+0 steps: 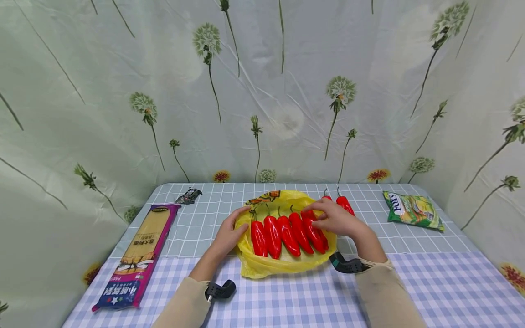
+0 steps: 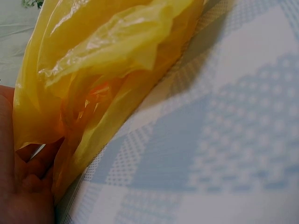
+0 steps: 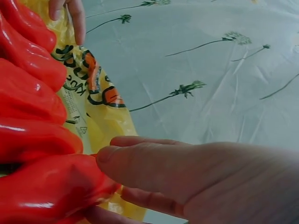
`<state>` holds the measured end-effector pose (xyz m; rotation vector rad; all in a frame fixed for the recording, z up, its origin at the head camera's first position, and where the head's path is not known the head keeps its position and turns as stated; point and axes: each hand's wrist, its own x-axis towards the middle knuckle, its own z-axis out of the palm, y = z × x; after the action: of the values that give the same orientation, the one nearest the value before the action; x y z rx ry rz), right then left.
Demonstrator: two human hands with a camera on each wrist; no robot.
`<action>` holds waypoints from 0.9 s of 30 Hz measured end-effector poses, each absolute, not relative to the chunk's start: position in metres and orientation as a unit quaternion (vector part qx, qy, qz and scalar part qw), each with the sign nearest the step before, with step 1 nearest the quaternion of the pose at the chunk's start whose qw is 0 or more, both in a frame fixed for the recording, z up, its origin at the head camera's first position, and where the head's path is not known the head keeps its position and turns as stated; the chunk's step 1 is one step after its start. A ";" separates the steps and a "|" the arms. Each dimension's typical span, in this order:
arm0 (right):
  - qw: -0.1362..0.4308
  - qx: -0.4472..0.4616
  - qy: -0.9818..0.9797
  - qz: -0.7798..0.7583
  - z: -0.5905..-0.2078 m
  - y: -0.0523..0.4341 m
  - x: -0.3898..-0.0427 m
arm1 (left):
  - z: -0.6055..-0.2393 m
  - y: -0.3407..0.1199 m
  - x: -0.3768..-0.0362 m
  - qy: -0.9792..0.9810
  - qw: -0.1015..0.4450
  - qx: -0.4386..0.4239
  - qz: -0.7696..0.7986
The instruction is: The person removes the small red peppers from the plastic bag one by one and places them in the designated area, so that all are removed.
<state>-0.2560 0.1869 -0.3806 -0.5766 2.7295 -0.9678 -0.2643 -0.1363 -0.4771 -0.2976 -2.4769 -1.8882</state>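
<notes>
Red peppers (image 1: 288, 235) lie in a row inside the open yellow bag (image 1: 266, 269) — the left hand (image 1: 226, 233) has fingers clamped on its left rim, the right hand (image 1: 337, 219) pinches one pepper's stem end.

Glare streaks the red peppers (image 1: 288, 234) in 2 views.

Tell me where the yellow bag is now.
In the head view, the yellow bag holding red peppers lies centrally on the table, the left hand at its left edge, the right hand over its right part.
</notes>
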 end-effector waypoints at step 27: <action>0.048 -0.181 0.944 -0.270 -0.391 0.170 -0.261 | -0.475 -0.137 -0.265 -0.801 0.013 -0.092 -0.591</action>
<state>-0.2610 0.1701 -0.3910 -0.5524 2.8799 -0.8249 -0.2647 -0.1369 -0.4749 -0.2865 -2.4953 -1.8419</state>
